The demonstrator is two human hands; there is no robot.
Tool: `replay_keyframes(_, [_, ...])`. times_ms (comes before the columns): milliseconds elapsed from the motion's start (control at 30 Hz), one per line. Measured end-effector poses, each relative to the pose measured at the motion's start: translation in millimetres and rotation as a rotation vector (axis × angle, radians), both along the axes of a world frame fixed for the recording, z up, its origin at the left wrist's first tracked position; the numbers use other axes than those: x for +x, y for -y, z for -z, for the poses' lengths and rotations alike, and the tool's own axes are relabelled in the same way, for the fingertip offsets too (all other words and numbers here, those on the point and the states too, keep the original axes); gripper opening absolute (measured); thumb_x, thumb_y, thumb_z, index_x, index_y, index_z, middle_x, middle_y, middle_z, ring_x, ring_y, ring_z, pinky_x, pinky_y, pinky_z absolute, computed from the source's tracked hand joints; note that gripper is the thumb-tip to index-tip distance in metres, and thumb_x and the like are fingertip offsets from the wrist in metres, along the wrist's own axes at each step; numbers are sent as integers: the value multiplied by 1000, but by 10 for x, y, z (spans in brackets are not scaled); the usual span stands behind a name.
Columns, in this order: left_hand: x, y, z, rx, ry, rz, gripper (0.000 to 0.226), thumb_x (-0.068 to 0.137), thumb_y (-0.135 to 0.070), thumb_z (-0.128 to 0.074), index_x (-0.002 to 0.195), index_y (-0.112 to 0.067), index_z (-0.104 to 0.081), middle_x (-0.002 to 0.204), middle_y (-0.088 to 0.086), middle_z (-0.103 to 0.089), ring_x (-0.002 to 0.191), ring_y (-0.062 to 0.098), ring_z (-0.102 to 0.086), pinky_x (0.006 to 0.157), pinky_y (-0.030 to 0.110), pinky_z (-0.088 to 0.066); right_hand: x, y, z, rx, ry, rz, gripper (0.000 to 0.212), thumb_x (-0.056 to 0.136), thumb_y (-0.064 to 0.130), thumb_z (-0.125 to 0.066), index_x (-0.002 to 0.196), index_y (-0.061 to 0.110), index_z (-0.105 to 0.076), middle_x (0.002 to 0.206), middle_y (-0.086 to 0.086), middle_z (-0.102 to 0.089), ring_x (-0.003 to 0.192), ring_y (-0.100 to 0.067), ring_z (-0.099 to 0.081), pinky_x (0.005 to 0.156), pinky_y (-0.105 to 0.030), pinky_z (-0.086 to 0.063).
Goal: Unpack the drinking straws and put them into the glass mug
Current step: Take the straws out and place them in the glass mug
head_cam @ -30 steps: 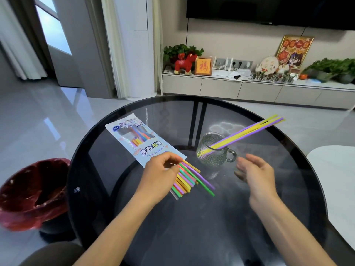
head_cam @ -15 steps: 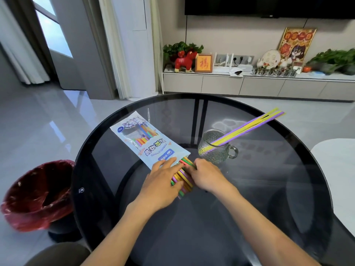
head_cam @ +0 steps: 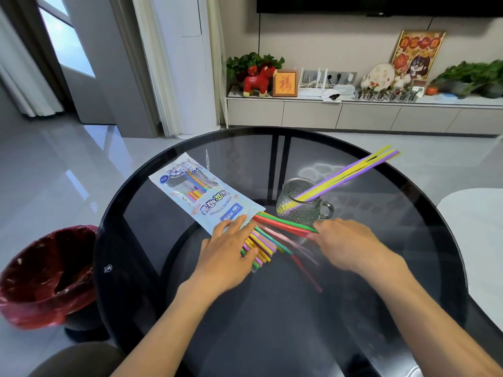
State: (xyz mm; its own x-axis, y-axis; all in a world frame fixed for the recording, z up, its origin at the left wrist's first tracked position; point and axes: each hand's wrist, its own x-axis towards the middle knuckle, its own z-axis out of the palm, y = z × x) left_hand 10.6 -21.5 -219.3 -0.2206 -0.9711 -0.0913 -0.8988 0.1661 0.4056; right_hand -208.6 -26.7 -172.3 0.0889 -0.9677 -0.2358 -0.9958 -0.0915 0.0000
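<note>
A light-blue straw packet (head_cam: 206, 198) lies on the round dark glass table (head_cam: 272, 308). Coloured straws (head_cam: 262, 242) stick out of its near open end. My left hand (head_cam: 227, 253) presses flat on the packet's end and the straws. My right hand (head_cam: 344, 242) pinches a few red and green straws (head_cam: 285, 223) that are partly drawn out to the right. Just behind it stands the glass mug (head_cam: 300, 204), holding long yellow and purple straws (head_cam: 351, 171) that lean up to the right.
A bin with a red bag (head_cam: 40, 276) stands on the floor at the left. A white table edge (head_cam: 476, 227) lies at the right. A low cabinet (head_cam: 353, 112) with ornaments runs along the far wall.
My right hand came over from the right to the packet's open end, took hold of a few straws and has drawn them out rightward. My left hand stays on the packet.
</note>
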Motion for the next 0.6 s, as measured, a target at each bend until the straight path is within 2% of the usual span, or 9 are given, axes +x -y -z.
replay_keyframes(67, [-10, -9, 12, -4, 1, -2, 57, 98, -46, -41, 150, -38, -20, 161, -16, -10, 148, 14, 0, 113, 49, -23, -127, -30, -69, 26, 36, 9, 30, 103, 39, -37, 107, 15, -55, 112, -11, -63, 105, -35, -60, 79, -39, -44])
replay_keyframes(100, [-16, -6, 17, -9, 2, -3, 56, 98, -45, -41, 150, -39, -20, 161, -16, -10, 148, 14, 0, 113, 49, -23, -216, -33, -110, 55, 87, 9, 28, 102, 39, -39, 98, 17, -56, 102, -9, -63, 98, -32, -61, 79, -40, -46])
replay_keyframes(167, [-20, -12, 21, -13, 9, -1, 55, 98, -44, -39, 149, -40, -19, 161, -17, -9, 148, 14, 0, 113, 49, -23, -431, -75, -216, 117, 262, 41, 30, 101, 38, -44, 78, 20, -53, 75, -2, -57, 70, -23, -60, 66, -35, -48])
replay_keyframes(233, [-19, -7, 21, -13, 12, 4, 55, 98, -43, -39, 149, -41, -18, 161, -16, -9, 148, 15, 0, 113, 51, -23, -613, -183, -356, 162, 489, 115, 33, 100, 34, -47, 73, 17, -53, 60, 0, -46, 46, -14, -44, 49, -30, -42])
replay_keyframes(400, [-36, -27, -10, -21, 3, -2, 51, 99, -41, -40, 148, -38, -25, 161, -17, -12, 147, 14, -3, 111, 48, -25, -708, -354, -502, 110, 904, 186, 30, 100, 27, -49, 81, 5, -56, 52, 1, -41, 45, -13, -36, 43, -25, -41])
replay_keyframes(600, [-4, -49, -31, -29, -114, -56, 55, 97, -38, -48, 148, -30, -29, 160, -10, -22, 149, 13, -10, 118, 45, -25, -578, -293, -357, 82, 1090, 232, 31, 102, 27, -46, 83, 3, -55, 48, -2, -45, 40, -14, -40, 47, -31, -42])
